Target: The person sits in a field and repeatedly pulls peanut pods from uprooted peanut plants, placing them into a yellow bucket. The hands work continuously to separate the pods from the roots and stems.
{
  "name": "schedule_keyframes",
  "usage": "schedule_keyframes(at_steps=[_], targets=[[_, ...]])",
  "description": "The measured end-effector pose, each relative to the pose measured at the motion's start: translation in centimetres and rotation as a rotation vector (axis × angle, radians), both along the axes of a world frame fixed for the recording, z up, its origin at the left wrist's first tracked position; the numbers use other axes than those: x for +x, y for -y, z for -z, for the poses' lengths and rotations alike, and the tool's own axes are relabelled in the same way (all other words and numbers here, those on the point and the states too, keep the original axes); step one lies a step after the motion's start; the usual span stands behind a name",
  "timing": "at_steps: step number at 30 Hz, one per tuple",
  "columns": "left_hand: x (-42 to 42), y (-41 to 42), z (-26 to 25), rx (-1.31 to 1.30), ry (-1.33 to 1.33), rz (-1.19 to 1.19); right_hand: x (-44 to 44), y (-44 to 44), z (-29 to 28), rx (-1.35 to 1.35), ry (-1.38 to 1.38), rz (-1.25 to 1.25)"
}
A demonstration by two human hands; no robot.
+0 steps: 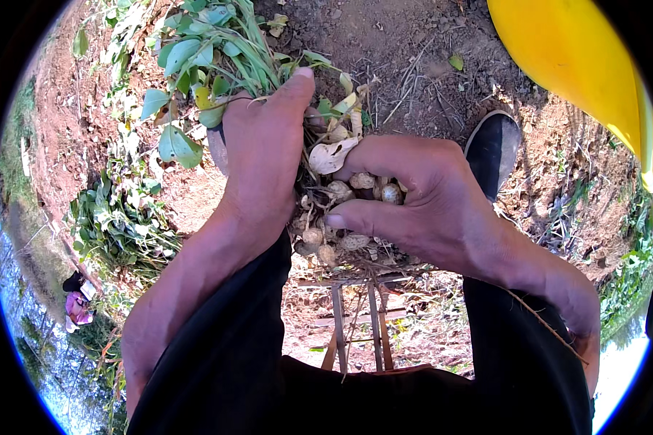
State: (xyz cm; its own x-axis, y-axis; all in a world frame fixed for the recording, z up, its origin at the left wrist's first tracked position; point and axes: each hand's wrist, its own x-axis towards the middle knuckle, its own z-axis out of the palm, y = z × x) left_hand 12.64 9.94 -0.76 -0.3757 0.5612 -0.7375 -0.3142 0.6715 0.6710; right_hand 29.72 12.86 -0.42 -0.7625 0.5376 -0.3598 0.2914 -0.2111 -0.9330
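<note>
My left hand [264, 122] is closed around the stems of a bunch of peanut plants [245, 51], whose green leaves spread out beyond my fist. Below the fist, pale peanut pods [313, 235] hang from the roots between my knees. My right hand [419, 196] curls around several peanut pods [363, 181], with thumb and forefinger at the root cluster. Part of those pods is hidden by my fingers. A dry whitish leaf [332, 156] lies against the right forefinger.
A yellow plastic container [571, 54] stands at the upper right. Pulled plants [122, 223] lie on the reddish soil at left. My dark shoe [492, 152] is beside my right hand. A wooden slatted frame [356, 326] shows between my legs. Far left, a person [79, 307] is visible.
</note>
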Motion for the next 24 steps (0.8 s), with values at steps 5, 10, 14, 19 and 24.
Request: schedule_keyframes(at_steps=[5,10,14,19,24], targets=[[-0.2,0.0,0.7,-0.016,-0.035,-0.002,0.6,0.7,1.2,0.052,-0.066,0.095],[-1.5,-0.3,0.5,-0.167,-0.227,0.172,1.4,-1.0,-0.6,-0.116,0.054,-0.114],[-2.9,1.0,1.5,-0.104,-0.28,0.08,3.3,-0.6,-0.9,-0.33,-0.062,0.093],[-2.1,0.1,0.3,-0.016,-0.055,-0.03,6.0,-2.9,-4.7,-0.691,-0.177,0.604],[-2.1,-0.8,-1.4,0.029,0.084,-0.096,11.3,-7.4,-6.9,0.679,0.178,1.019]])
